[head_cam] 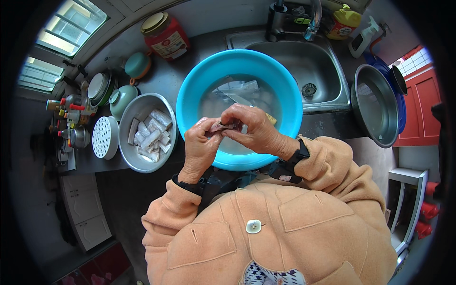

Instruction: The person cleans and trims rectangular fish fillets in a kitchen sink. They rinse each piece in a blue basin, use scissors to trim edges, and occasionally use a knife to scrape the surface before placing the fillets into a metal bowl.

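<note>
Over a blue plastic basin (pixel 190 83), both my hands grip one small piece of fish (pixel 218 126). My left hand (pixel 200 140) pinches its left end, and my right hand (pixel 251 123) works at its other side with thumb and bent fingers. Cloudy water fills the basin's bottom, with silvery fish pieces (pixel 247 87) in it. A knife (pixel 235 98) with a yellowish handle lies in the basin, partly hidden behind my right hand. To the left, a metal bowl (pixel 124 151) holds several cut silvery fish pieces (pixel 151 137).
A steel sink (pixel 329 64) with a faucet (pixel 278 19) lies behind the basin, right of it. A large metal basin (pixel 374 107) leans at the right. Left stand a white perforated steamer tray (pixel 104 138), green bowls (pixel 123 99), bottles (pixel 73 117) and a red jar (pixel 169 39).
</note>
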